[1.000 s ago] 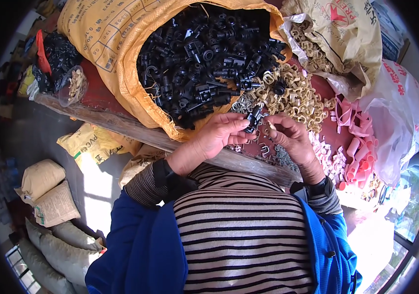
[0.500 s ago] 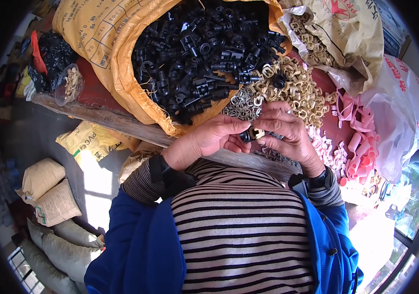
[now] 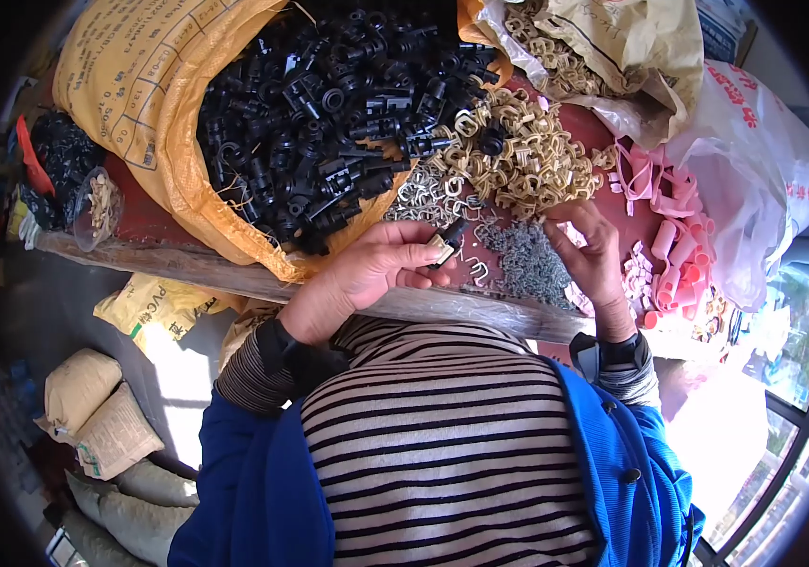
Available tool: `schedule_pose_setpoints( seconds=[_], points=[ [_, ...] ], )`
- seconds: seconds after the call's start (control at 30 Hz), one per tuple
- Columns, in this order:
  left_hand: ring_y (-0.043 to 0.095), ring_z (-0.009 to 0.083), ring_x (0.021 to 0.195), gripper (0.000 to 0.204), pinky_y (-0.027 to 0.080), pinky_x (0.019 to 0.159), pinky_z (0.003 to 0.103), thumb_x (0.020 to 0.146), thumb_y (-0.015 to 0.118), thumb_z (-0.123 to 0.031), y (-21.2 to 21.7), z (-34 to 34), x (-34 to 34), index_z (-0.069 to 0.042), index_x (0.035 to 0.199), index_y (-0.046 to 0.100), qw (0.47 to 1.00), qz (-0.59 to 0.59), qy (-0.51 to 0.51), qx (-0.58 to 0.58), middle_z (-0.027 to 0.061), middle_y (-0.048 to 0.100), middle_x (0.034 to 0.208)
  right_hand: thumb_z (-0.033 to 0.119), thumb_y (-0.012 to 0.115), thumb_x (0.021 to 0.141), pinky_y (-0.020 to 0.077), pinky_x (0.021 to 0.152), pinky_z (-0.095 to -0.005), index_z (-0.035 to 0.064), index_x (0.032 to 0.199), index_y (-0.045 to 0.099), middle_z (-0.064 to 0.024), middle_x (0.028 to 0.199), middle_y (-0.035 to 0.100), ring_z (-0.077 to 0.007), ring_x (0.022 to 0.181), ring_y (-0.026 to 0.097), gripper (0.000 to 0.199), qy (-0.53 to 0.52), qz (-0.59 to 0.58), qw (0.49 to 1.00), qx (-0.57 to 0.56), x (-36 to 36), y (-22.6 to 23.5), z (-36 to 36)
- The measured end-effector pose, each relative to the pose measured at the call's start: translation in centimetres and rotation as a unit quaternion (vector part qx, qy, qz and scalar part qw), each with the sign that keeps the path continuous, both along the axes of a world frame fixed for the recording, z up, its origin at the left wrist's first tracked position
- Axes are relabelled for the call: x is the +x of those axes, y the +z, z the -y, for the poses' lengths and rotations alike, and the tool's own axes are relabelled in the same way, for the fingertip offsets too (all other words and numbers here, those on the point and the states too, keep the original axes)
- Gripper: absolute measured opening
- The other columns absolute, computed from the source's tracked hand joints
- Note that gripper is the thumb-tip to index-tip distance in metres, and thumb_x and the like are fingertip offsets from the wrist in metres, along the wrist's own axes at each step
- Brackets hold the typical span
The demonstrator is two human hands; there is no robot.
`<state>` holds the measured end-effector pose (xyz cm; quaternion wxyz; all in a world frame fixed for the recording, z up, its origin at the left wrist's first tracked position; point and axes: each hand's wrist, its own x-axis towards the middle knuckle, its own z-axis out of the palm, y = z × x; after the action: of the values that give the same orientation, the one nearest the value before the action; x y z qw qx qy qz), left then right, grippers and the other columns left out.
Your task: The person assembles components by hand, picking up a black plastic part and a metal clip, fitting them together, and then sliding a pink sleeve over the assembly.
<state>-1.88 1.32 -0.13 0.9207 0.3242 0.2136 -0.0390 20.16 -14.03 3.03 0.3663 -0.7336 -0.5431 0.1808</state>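
Observation:
In my left hand a black plastic fitting with a cream-coloured clip on it is pinched between thumb and fingers, just above the table's front edge. My right hand is apart from it, over the near edge of a heap of tan plastic clips. Its thumb and fingertips are bent together; whatever is between them is too small to make out. Between the hands lie a mound of tiny grey metal parts and some silver U-shaped clips.
A large orange woven sack spills many black fittings onto the red table. To the right are pink plastic tubes, small pale pink pieces and a white plastic bag. A wooden edge runs along the table's front.
My hands have moved apart: the right one has left the fitting and gone right, while the left keeps it, turned to another angle. The whole view has shifted slightly.

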Motion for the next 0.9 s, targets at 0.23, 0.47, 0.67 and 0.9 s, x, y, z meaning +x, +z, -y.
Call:
schedule_pose_setpoints(
  seconds=[0.23, 0.47, 0.67, 0.9],
  points=[
    [0.059, 0.0152, 0.077, 0.026, 0.047, 0.064, 0.021, 0.075, 0.059, -0.007, 0.0, 0.5, 0.8, -0.001, 0.098, 0.049, 0.999, -0.005, 0.035, -0.009, 0.0077, 0.059, 0.087, 0.011, 0.060, 0.068, 0.0405, 0.062, -0.0352, 0.0077, 0.080, 0.057, -0.0060, 0.078, 0.053, -0.0261, 0.069, 0.051, 0.013, -0.024, 0.330, 0.942, -0.054, 3.0, -2.5, 3.5],
    [0.059, 0.0166, 0.078, 0.028, 0.048, 0.064, 0.022, 0.076, 0.057, -0.007, 0.1, 0.7, 0.5, -0.001, 0.101, 0.047, 0.999, -0.010, 0.047, 0.023, 0.0125, 0.058, 0.094, 0.008, 0.061, 0.067, 0.0425, 0.059, -0.0326, 0.0057, 0.084, 0.059, -0.0062, 0.077, 0.054, -0.0239, 0.066, 0.052, 0.017, -0.035, 0.312, 0.949, -0.043, 3.2, -3.3, 4.1],
    [0.058, 0.0158, 0.077, 0.027, 0.048, 0.064, 0.022, 0.077, 0.058, -0.011, 0.2, 0.9, 0.5, -0.001, 0.100, 0.049, 0.997, -0.013, 0.059, 0.043, 0.0118, 0.058, 0.093, 0.006, 0.059, 0.072, 0.0437, 0.059, -0.0269, 0.0030, 0.088, 0.057, -0.0059, 0.075, 0.056, -0.0173, 0.066, 0.055, 0.016, -0.086, 0.106, 0.986, -0.092, 2.7, -2.4, 4.1],
    [0.059, 0.0161, 0.075, 0.031, 0.049, 0.063, 0.023, 0.079, 0.055, -0.014, -0.1, 1.0, 0.8, 0.000, 0.106, 0.048, 0.993, -0.011, 0.105, 0.050, 0.0121, 0.058, 0.092, 0.007, 0.054, 0.080, 0.0441, 0.062, -0.0222, -0.0011, 0.097, 0.053, -0.0032, 0.080, 0.058, -0.0092, 0.069, 0.053, 0.019, -0.067, -0.377, 0.923, 0.043, 1.1, -1.9, 2.2]
  ],
)
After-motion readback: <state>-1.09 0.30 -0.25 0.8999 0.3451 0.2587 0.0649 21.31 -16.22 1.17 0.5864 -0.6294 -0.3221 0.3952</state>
